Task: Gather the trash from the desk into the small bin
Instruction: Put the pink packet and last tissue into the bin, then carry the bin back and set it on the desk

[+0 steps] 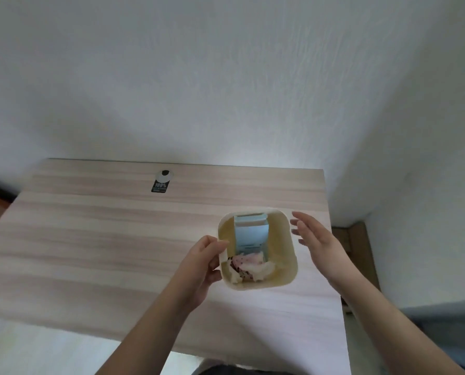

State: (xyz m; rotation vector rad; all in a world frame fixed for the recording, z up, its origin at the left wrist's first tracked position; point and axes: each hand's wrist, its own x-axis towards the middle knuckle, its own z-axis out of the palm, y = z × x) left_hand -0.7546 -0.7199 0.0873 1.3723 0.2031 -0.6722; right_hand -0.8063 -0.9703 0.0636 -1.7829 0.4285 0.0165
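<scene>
Left hand [198, 263] grips the bin [288, 266] rim; right hand [318, 239] hovers spread just beside it.

Head view (steeply downward) over desk [117, 239]

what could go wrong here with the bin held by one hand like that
The left hand pinches only the near-left rim of the small cream plastic bin, while the right hand is open and apart from it, so the bin might tip. The bin sits near the right edge of the pale wooden desk and could slide off. The tall pale blue carton may topple out.
</scene>
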